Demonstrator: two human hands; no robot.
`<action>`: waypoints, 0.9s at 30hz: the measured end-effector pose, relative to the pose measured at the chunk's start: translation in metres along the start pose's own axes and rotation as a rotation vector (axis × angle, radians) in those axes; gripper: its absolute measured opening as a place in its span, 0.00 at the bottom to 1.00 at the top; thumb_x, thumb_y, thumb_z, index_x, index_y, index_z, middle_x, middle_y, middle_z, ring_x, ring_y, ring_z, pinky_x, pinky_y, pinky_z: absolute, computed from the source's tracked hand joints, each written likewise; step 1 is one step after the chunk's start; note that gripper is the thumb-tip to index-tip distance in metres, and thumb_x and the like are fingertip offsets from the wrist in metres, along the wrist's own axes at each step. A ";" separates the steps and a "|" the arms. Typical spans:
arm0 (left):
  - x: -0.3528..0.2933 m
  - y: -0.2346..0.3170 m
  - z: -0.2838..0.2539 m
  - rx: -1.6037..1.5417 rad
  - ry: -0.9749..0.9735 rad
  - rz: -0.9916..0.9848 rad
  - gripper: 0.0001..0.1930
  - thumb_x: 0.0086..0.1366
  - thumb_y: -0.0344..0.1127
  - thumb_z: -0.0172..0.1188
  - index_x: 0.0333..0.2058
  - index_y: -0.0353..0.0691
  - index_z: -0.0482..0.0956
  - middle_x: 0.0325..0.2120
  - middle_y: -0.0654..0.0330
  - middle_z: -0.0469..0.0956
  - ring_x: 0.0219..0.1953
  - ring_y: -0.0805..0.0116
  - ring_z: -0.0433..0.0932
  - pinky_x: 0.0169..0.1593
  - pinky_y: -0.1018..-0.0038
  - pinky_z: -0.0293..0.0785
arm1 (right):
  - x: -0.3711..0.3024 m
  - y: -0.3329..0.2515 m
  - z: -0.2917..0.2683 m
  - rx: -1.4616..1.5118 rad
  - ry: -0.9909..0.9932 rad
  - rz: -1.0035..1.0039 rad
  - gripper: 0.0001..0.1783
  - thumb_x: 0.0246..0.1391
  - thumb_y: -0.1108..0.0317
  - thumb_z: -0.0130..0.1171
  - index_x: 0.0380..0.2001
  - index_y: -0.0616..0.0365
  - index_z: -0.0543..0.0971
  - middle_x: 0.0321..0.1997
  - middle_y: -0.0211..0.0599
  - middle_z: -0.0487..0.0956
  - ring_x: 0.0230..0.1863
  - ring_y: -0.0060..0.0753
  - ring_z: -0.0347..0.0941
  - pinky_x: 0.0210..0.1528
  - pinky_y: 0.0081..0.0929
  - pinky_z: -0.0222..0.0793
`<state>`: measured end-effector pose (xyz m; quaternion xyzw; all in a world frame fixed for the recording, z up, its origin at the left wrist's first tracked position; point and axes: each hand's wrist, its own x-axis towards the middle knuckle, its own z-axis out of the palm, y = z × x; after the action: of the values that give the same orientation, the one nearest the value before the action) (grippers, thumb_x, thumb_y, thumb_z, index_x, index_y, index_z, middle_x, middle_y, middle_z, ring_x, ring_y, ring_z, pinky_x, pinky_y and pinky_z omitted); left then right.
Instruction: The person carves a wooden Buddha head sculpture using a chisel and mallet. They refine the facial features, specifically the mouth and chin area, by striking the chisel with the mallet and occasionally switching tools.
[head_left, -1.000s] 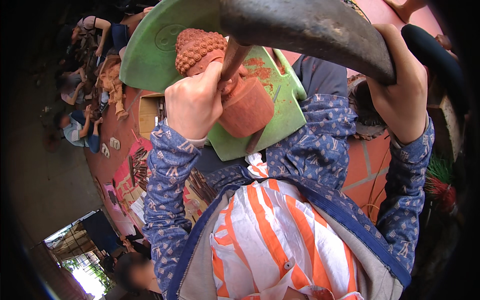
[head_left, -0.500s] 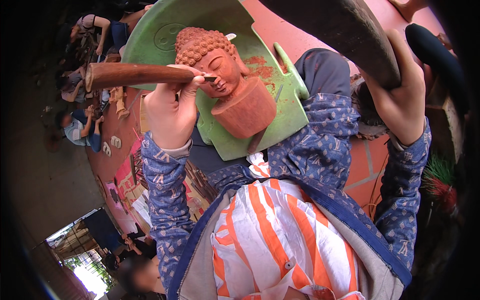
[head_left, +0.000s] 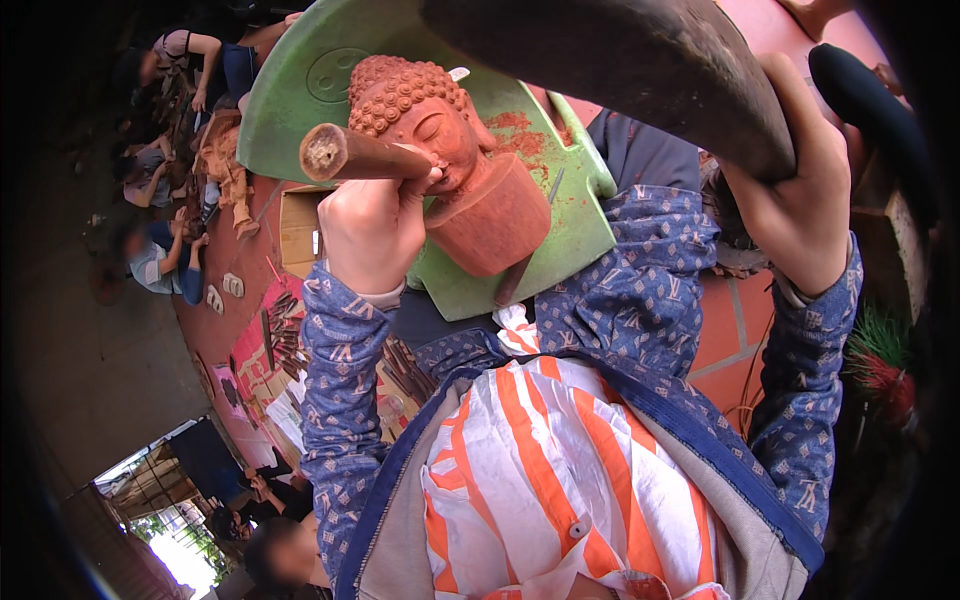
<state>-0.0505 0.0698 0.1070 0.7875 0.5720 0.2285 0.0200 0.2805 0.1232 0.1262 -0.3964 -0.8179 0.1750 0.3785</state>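
A reddish-brown carved wooden Buddha head, with curled hair and a thick round base, lies tilted on a green plastic chair. My left hand is closed around a wood-handled chisel, beside the statue's mouth and chin. The chisel's butt end faces up and left; its blade is hidden behind my fingers. At the upper right, my right hand grips a heavy dark wooden mallet, raised over the chair's far side. My fingers are partly hidden behind the mallet.
Reddish wood shavings and a dark-handled tool lie on the chair. Several chisels are spread on the floor at left near a cardboard box. Other people sit farther left. A green-and-red brush is at right.
My left hand has shifted slightly right and turned, swinging the chisel's handle from pointing left to pointing more upward. The mallet has swung left over the chair.
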 end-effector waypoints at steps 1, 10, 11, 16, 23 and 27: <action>-0.001 -0.001 0.000 0.015 0.005 0.027 0.03 0.61 0.23 0.61 0.33 0.34 0.77 0.29 0.56 0.81 0.29 0.65 0.81 0.33 0.75 0.74 | 0.002 -0.003 -0.001 0.011 -0.011 -0.024 0.29 0.43 0.82 0.62 0.52 0.68 0.70 0.42 0.43 0.77 0.45 0.32 0.75 0.50 0.25 0.68; -0.005 0.001 -0.005 0.209 0.078 0.170 0.10 0.56 0.27 0.62 0.39 0.39 0.82 0.38 0.52 0.81 0.40 0.50 0.79 0.46 0.62 0.74 | 0.026 -0.037 -0.003 -0.052 -0.025 -0.260 0.21 0.39 0.78 0.65 0.40 0.67 0.73 0.32 0.43 0.75 0.32 0.41 0.77 0.35 0.26 0.70; -0.002 0.002 -0.006 0.212 0.072 0.172 0.10 0.56 0.27 0.62 0.39 0.39 0.82 0.38 0.52 0.81 0.40 0.49 0.79 0.46 0.62 0.74 | 0.029 -0.040 -0.005 -0.123 -0.015 -0.301 0.20 0.39 0.78 0.65 0.38 0.67 0.73 0.31 0.42 0.75 0.30 0.43 0.76 0.33 0.27 0.70; -0.003 -0.002 -0.003 0.194 0.064 0.171 0.11 0.55 0.26 0.62 0.39 0.39 0.82 0.37 0.51 0.81 0.40 0.49 0.79 0.46 0.61 0.73 | 0.032 -0.050 -0.005 -0.260 -0.014 -0.298 0.23 0.31 0.81 0.64 0.37 0.64 0.74 0.32 0.43 0.75 0.30 0.45 0.75 0.32 0.30 0.70; -0.008 -0.001 -0.016 0.150 0.059 0.112 0.11 0.54 0.25 0.61 0.38 0.38 0.82 0.37 0.51 0.81 0.40 0.48 0.79 0.46 0.61 0.73 | 0.024 -0.039 -0.008 0.063 -0.041 -0.164 0.21 0.36 0.83 0.59 0.40 0.68 0.72 0.32 0.45 0.74 0.32 0.48 0.76 0.37 0.27 0.70; -0.011 -0.015 -0.008 0.158 0.061 0.074 0.11 0.54 0.25 0.61 0.38 0.38 0.82 0.37 0.51 0.81 0.40 0.48 0.79 0.46 0.61 0.73 | 0.022 -0.033 -0.005 0.056 -0.035 -0.162 0.23 0.36 0.84 0.57 0.42 0.68 0.72 0.32 0.46 0.74 0.33 0.48 0.75 0.37 0.26 0.70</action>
<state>-0.0699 0.0636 0.1063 0.7998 0.5592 0.2072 -0.0679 0.2585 0.1200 0.1596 -0.3150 -0.8486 0.1735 0.3881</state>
